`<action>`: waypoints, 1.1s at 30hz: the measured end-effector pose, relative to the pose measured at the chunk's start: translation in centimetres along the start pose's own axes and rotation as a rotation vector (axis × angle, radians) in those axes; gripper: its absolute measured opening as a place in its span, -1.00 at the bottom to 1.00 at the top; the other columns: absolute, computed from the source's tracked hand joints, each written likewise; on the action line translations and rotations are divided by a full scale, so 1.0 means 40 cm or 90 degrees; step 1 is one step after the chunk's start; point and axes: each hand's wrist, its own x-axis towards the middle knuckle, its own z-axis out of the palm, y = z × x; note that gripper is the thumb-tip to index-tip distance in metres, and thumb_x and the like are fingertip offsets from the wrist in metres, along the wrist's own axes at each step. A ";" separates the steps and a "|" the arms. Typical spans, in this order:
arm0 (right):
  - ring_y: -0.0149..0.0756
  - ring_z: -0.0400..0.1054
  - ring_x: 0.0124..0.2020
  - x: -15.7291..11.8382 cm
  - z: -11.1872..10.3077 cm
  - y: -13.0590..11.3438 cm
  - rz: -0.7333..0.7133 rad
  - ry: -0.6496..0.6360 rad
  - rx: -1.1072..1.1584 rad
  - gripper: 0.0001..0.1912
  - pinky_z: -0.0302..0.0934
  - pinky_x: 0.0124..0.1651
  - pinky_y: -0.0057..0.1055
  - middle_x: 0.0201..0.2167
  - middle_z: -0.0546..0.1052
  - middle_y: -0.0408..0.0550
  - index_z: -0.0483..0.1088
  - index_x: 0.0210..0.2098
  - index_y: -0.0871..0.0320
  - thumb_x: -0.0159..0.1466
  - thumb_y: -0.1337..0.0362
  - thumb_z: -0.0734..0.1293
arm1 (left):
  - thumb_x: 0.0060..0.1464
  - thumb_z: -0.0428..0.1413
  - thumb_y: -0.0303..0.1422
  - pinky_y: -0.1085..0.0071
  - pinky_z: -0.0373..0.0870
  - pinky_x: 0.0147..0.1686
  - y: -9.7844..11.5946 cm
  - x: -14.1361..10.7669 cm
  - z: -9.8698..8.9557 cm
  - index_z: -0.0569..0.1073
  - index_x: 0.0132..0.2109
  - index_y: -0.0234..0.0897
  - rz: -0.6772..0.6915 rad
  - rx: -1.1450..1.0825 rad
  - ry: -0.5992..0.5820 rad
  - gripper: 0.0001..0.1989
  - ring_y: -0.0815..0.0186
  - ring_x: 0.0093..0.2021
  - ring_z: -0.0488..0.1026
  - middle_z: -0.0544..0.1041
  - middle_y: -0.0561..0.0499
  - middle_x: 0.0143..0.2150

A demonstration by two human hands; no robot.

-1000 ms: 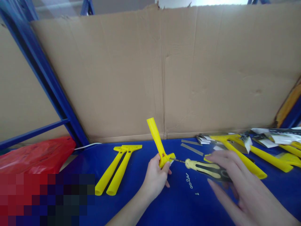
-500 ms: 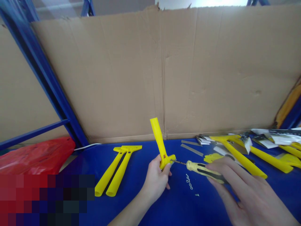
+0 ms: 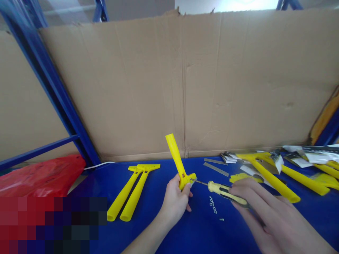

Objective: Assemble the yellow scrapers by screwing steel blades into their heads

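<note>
A blue workbench (image 3: 148, 233) runs in front of a tall cardboard wall (image 3: 185, 84). Near the middle, the left hand (image 3: 174, 201) is closed around the head end of a yellow plastic scraper (image 3: 178, 163), its handle pointing up and away. The right hand (image 3: 267, 215) has its fingers wrapped on a yellow and black screwdriver (image 3: 227, 193), the tip touching the scraper head. Small screws (image 3: 212, 205) lie just near of the tip. Two more yellow scrapers (image 3: 132, 190) lie to the left; a red bag (image 3: 39, 176) sits far left. The scraper looks light, stiff and smooth, best gripped low by the head so it cannot twist.
</note>
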 end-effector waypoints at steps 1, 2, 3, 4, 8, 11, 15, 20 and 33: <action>-0.30 0.52 -0.36 0.002 -0.003 0.000 -0.004 0.003 0.006 -0.76 0.43 -0.43 -0.46 -0.35 0.55 0.02 0.33 -0.24 0.16 0.28 0.42 0.07 | 0.04 0.06 -0.52 0.64 0.26 -0.86 -0.003 0.000 0.000 0.35 -0.19 -0.38 0.008 -0.003 -0.003 -0.85 0.43 -0.62 0.31 0.28 0.17 -0.60; -0.29 0.52 -0.36 0.004 -0.005 -0.001 -0.001 0.005 0.012 -0.77 0.42 -0.44 -0.47 -0.36 0.55 0.02 0.34 -0.25 0.16 0.28 0.42 0.07 | 0.03 0.07 -0.50 0.64 0.26 -0.86 -0.008 0.000 -0.001 0.35 -0.19 -0.37 0.015 -0.006 -0.006 -0.85 0.43 -0.62 0.31 0.28 0.16 -0.60; -0.29 0.51 -0.40 0.006 -0.007 -0.002 0.008 0.010 0.019 -0.78 0.41 -0.48 -0.48 -0.39 0.55 0.01 0.34 -0.27 0.17 0.27 0.42 0.08 | 0.03 0.08 -0.48 0.64 0.26 -0.86 -0.012 0.000 -0.001 0.35 -0.18 -0.37 0.022 -0.011 -0.010 -0.84 0.43 -0.62 0.31 0.28 0.16 -0.59; -0.31 0.50 -0.47 0.008 -0.008 -0.003 0.017 0.018 0.026 -0.79 0.39 -0.54 -0.50 -0.45 0.55 -0.02 0.34 -0.29 0.17 0.27 0.41 0.09 | 0.02 0.10 -0.45 0.64 0.26 -0.86 -0.016 0.000 -0.002 0.35 -0.18 -0.37 0.029 -0.018 -0.014 -0.83 0.44 -0.62 0.31 0.28 0.16 -0.59; -0.38 0.37 -0.72 0.010 -0.004 -0.011 0.039 0.022 0.040 -0.77 0.27 -0.69 -0.51 -0.66 0.49 -0.15 0.35 -0.38 0.15 0.29 0.38 0.10 | -0.01 0.15 -0.37 0.64 0.27 -0.85 -0.026 0.003 -0.001 0.35 -0.17 -0.35 0.046 -0.031 -0.035 -0.76 0.45 -0.63 0.30 0.29 0.17 -0.58; -0.32 0.46 -0.60 0.005 0.003 -0.011 0.068 0.002 0.036 -0.80 0.35 -0.59 -0.47 -0.52 0.55 -0.07 0.36 -0.29 0.16 0.30 0.31 0.12 | 0.01 0.13 -0.40 0.63 0.27 -0.85 -0.022 0.006 -0.001 0.34 -0.18 -0.35 0.025 -0.014 -0.025 -0.79 0.45 -0.65 0.30 0.29 0.17 -0.59; -0.18 0.51 -0.27 -0.005 0.009 -0.002 0.064 0.008 0.013 -0.76 0.45 -0.39 -0.37 -0.25 0.54 0.09 0.34 -0.13 0.19 0.27 0.28 0.14 | 0.04 0.07 -0.48 0.63 0.28 -0.85 -0.013 0.008 -0.002 0.33 -0.19 -0.37 0.010 -0.002 -0.004 -0.85 0.44 -0.64 0.31 0.29 0.16 -0.60; -0.28 0.49 -0.34 -0.008 0.003 0.004 0.010 0.019 0.041 -0.77 0.43 -0.45 -0.46 -0.32 0.52 0.01 0.38 -0.22 0.16 0.26 0.42 0.12 | 0.01 0.12 -0.46 0.62 0.29 -0.85 -0.012 0.000 -0.002 0.35 -0.21 -0.35 0.028 -0.022 -0.012 -0.84 0.42 -0.61 0.33 0.29 0.16 -0.58; -0.35 0.43 -0.63 0.003 0.007 -0.018 0.032 0.051 0.026 -0.75 0.36 -0.60 -0.47 -0.53 0.55 -0.05 0.38 -0.33 0.22 0.30 0.42 0.09 | 0.06 0.01 -0.53 0.62 0.29 -0.84 -0.007 -0.005 -0.003 0.32 -0.15 -0.40 0.036 0.006 -0.027 -0.83 0.43 -0.60 0.31 0.28 0.15 -0.56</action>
